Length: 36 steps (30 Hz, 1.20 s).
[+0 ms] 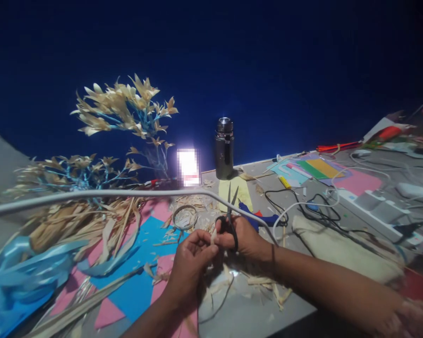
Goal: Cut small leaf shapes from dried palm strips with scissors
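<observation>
My left hand point(193, 257) pinches a small pale strip of dried husk point(213, 236) between thumb and fingers. The fingertips of my right hand point(248, 237) meet the same strip from the other side. Black-handled scissors point(229, 209) hang on the fingers of my right hand, their blades parted and pointing up, away from the strip. Just beyond the hands lie a roll of clear tape point(175, 217) on its side and a blue glue gun point(268, 219). Husk scraps point(264, 280) are scattered beneath the hands.
A white cable point(127, 193) crosses in front of the hands. Dried-husk flowers point(127, 108) on blue stems stand at left, above blue ribbon point(28, 272) and coloured paper point(141, 249). Behind are a dark flask point(224, 157) and a bright light point(188, 164); a power strip point(370, 211) lies right.
</observation>
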Motion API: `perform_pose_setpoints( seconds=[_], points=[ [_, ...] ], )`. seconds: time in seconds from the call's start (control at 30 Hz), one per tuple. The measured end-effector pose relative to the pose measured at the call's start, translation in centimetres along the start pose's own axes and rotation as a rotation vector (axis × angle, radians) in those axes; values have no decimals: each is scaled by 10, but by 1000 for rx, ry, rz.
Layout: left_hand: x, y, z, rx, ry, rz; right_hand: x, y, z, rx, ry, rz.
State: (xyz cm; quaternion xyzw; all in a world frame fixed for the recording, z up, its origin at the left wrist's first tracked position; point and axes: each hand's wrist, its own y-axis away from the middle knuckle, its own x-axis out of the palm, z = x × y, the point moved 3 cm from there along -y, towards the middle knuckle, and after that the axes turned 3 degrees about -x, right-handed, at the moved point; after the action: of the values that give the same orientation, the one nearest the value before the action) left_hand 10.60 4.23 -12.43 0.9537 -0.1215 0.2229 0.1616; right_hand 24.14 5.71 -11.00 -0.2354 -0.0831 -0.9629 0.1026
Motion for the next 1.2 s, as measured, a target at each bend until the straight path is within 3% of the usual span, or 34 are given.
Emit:
perform_pose_setpoints(
  seconds=[0.17,0.5,0.7,0.83,1.0,1.2],
  points=[
    [-1,-1,1,-42,9,41,-1,-2,-4,26,-30,26],
    [-8,-5,2,40,-44,103,-2,-3,-6,41,-54,38],
    [-4,-4,0,7,-3,65,-3,-4,3,-18,3,39],
    [-3,-4,-5,-58,11,142,-2,-1,3,40,-21,62],
    [-8,-5,-9,-72,21,254,-5,-5,3,97,-151,186],
    [-9,-8,-9,-43,-1,230,-10,-5,15,1,179,155]
  ],
)
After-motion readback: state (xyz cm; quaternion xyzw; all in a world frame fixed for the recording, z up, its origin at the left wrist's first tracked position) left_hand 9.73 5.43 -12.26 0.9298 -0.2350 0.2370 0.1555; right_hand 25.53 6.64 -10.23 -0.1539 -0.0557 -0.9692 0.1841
